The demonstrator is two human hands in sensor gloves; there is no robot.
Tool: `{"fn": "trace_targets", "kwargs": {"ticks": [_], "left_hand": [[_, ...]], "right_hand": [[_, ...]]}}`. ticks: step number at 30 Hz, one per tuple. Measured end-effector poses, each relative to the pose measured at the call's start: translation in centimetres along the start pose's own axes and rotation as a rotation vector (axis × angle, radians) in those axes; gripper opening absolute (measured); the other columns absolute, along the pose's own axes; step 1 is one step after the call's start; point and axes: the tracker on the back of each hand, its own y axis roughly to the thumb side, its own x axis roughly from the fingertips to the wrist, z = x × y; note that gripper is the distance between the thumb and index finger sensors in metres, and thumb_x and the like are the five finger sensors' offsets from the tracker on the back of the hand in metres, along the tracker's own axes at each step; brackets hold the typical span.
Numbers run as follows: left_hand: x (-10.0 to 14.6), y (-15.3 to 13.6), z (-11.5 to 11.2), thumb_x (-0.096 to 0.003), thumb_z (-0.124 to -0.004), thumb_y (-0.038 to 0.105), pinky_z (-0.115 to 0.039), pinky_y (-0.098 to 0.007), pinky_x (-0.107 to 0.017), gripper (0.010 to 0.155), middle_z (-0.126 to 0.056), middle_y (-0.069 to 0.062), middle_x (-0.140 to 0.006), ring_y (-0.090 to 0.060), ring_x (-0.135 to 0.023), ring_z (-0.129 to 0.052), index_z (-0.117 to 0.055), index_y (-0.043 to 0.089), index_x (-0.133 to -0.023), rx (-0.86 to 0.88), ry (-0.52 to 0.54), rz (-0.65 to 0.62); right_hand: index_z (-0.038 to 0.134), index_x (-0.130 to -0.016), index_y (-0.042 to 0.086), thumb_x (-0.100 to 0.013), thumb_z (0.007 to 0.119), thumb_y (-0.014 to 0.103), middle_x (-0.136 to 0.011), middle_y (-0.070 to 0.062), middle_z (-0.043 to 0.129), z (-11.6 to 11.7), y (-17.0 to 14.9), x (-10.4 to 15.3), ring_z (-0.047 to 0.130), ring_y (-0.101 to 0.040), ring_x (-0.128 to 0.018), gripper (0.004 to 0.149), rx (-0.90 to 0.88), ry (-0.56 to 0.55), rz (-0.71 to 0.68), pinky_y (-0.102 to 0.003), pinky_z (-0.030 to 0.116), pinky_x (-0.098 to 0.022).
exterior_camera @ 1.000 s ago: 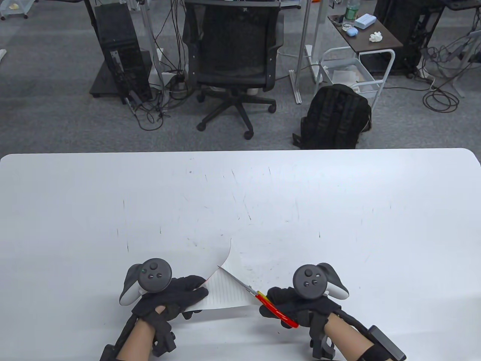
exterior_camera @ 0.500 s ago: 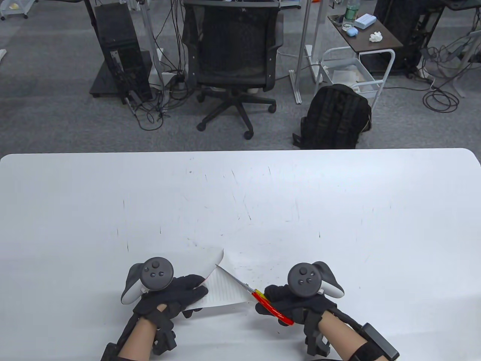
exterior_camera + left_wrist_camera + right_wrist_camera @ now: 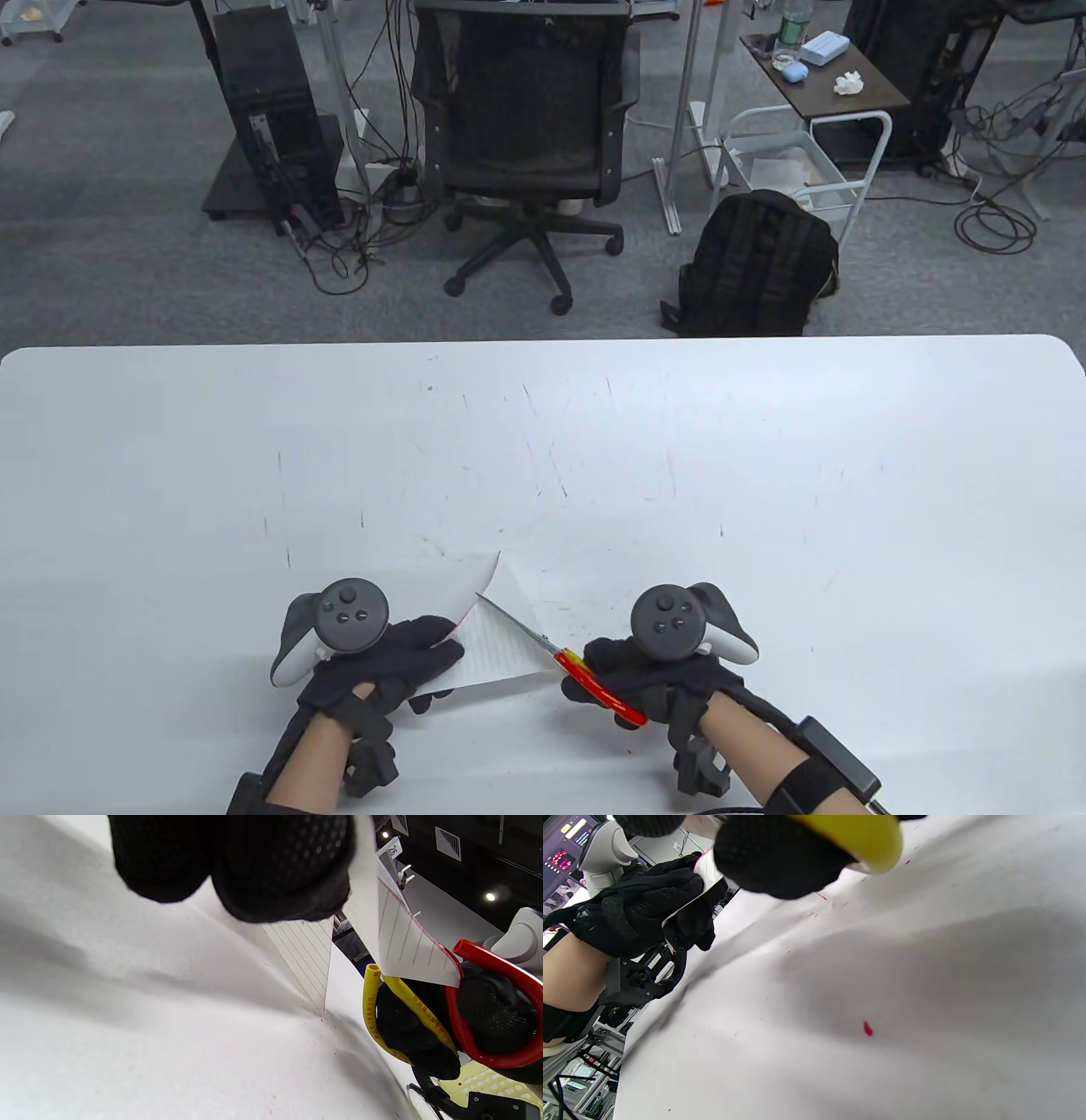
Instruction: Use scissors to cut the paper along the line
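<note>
A lined white paper point(image 3: 492, 649) is held just above the table near its front edge. My left hand point(image 3: 399, 666) grips its left part, fingers on top. My right hand point(image 3: 653, 675) holds red and yellow scissors point(image 3: 585, 675) by the handles. The blades point(image 3: 513, 624) lie along the paper's right edge, tips pointing up-left to where the sheet curls. A cut piece point(image 3: 517, 586) lies on the table right of the blades. In the left wrist view the lined paper point(image 3: 407, 942) with a red line hangs over the scissor handles point(image 3: 471, 1018). In the right wrist view a yellow handle point(image 3: 865, 836) shows.
The white table point(image 3: 764, 475) carries faint pen marks and small red scraps point(image 3: 867, 1028). Beyond its far edge stand an office chair point(image 3: 526, 144), a black backpack point(image 3: 755, 263) and a computer tower point(image 3: 271, 119).
Both hands, the paper and the scissors have shifted a little left and toward the front edge. The paper's curled top has dropped lower.
</note>
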Motion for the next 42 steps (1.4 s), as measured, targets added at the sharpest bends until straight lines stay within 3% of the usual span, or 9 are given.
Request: {"fn": "trace_targets", "kwargs": {"ticks": [27, 36, 42], "left_hand": [[-0.1, -0.4, -0.2, -0.0619, -0.068, 0.040, -0.089, -0.030, -0.043, 0.040, -0.098, 0.003, -0.059, -0.001, -0.034, -0.099, -0.075, 0.015, -0.093, -0.017, 0.015, 0.052], [0.6, -0.2, 0.6, -0.0619, -0.067, 0.040, -0.089, -0.030, -0.044, 0.040, -0.098, 0.004, -0.059, 0.000, -0.035, -0.099, -0.075, 0.016, -0.093, -0.009, 0.098, 0.037], [0.6, -0.2, 0.7, -0.0621, -0.067, 0.040, -0.089, -0.029, -0.044, 0.040, -0.098, 0.004, -0.060, 0.000, -0.035, -0.099, -0.074, 0.017, -0.094, -0.001, 0.100, 0.024]], "right_hand": [[0.069, -0.082, 0.006, -0.057, 0.061, 0.057, -0.061, -0.016, 0.086, 0.2, -0.9, 0.6, 0.092, -0.007, -0.029, 0.058, -0.005, -0.054, 0.020, -0.031, 0.073, -0.025], [0.070, -0.081, 0.005, -0.056, 0.063, 0.057, -0.060, -0.018, 0.086, -3.0, -2.5, 3.2, 0.092, -0.008, -0.028, 0.058, 0.030, -0.222, 0.114, -0.032, 0.073, -0.025], [0.071, -0.081, 0.004, -0.055, 0.065, 0.056, -0.059, -0.020, 0.086, -6.6, -5.5, 7.6, 0.092, -0.011, -0.028, 0.059, 0.214, -0.400, 0.348, -0.033, 0.072, -0.024]]}}
